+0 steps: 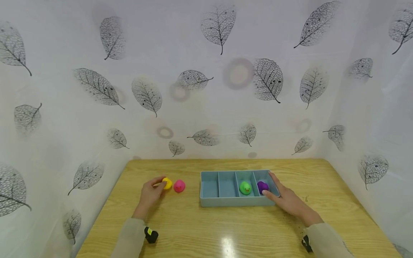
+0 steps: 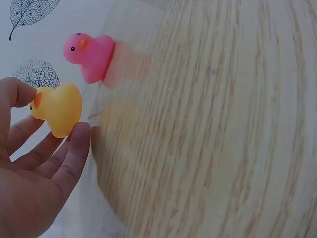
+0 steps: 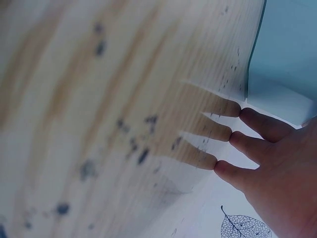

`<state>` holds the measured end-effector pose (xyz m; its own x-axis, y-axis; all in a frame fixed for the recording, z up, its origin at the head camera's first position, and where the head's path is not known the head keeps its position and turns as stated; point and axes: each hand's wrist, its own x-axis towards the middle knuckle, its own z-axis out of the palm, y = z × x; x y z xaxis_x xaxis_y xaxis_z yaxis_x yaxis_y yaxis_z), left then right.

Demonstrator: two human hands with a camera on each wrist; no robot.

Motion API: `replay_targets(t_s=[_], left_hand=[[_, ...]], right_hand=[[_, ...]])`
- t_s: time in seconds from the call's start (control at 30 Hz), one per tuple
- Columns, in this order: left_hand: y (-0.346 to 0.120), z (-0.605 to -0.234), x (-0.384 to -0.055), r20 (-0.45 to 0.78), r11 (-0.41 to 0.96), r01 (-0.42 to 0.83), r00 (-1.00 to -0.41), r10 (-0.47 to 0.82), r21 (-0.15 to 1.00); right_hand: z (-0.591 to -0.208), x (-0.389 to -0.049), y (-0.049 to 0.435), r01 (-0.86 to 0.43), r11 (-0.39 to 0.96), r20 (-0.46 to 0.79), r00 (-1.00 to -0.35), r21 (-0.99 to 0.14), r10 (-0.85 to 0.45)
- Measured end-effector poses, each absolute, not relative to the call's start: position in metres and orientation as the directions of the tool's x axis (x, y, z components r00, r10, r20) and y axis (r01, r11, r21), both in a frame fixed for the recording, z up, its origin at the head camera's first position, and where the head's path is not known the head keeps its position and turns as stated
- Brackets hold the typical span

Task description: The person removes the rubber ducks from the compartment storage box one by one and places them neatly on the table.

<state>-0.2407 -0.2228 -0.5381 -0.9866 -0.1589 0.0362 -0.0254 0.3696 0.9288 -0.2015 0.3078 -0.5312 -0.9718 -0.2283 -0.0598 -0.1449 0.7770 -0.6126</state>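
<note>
My left hand point(image 1: 152, 191) pinches a yellow rubber duck point(image 2: 62, 109) between thumb and fingers, close over the table at the left. Beside it a pink rubber duck point(image 1: 179, 186) sits upright on the wood. My right hand point(image 1: 288, 200) grips the right end of a grey-blue divided box point(image 1: 237, 202), thumb over the front corner and fingers along the outer right wall. In the right wrist view several fingertips point(image 3: 237, 139) of that hand touch the tabletop beside the box. A purple duck point(image 1: 262, 187) lies in the rightmost compartment, partly hidden by the thumb; a green duck point(image 1: 245, 188) sits in the compartment left of it.
The two left compartments point(image 1: 218, 184) of the box hold nothing. A wooden table point(image 1: 193, 229) carries everything, enclosed at the back and sides by a white leaf-print curtain point(image 1: 206, 107). Black devices point(image 1: 151, 235) are strapped at both wrists.
</note>
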Motion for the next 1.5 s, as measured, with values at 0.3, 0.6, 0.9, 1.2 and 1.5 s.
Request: replay_targets(t_s=[0.3, 0.6, 0.9, 1.2, 1.5], left_hand=[[-0.2234, -0.541, -0.2435, 0.06, 0.466, -0.013, -0.988, -0.141, 0.885], [-0.2236, -0.5418, -0.2433, 0.093, 0.552, 0.007, -0.988, -0.127, 0.834], [-0.2261, -0.5428, -0.2431, 0.054, 0.528, -0.009, -0.993, -0.103, 0.849], [-0.2299, -0.5452, -0.2419, 0.038, 0.519, -0.002, -0.997, -0.067, 0.855], [-0.2326, -0.5475, -0.2436, 0.047, 0.482, 0.036, -0.999, -0.01, 0.875]], right_hand=[[-0.5322, -0.2021, 0.3087, -0.144, 0.777, -0.061, -0.972, -0.613, -0.229], [-0.5327, -0.2028, 0.3088, -0.148, 0.783, -0.055, -0.973, -0.604, -0.226], [-0.5335, -0.2032, 0.3093, -0.148, 0.788, -0.054, -0.973, -0.598, -0.224], [-0.5347, -0.2024, 0.3092, -0.148, 0.781, -0.055, -0.973, -0.607, -0.226], [-0.5325, -0.202, 0.3082, -0.143, 0.783, -0.055, -0.974, -0.605, -0.221]])
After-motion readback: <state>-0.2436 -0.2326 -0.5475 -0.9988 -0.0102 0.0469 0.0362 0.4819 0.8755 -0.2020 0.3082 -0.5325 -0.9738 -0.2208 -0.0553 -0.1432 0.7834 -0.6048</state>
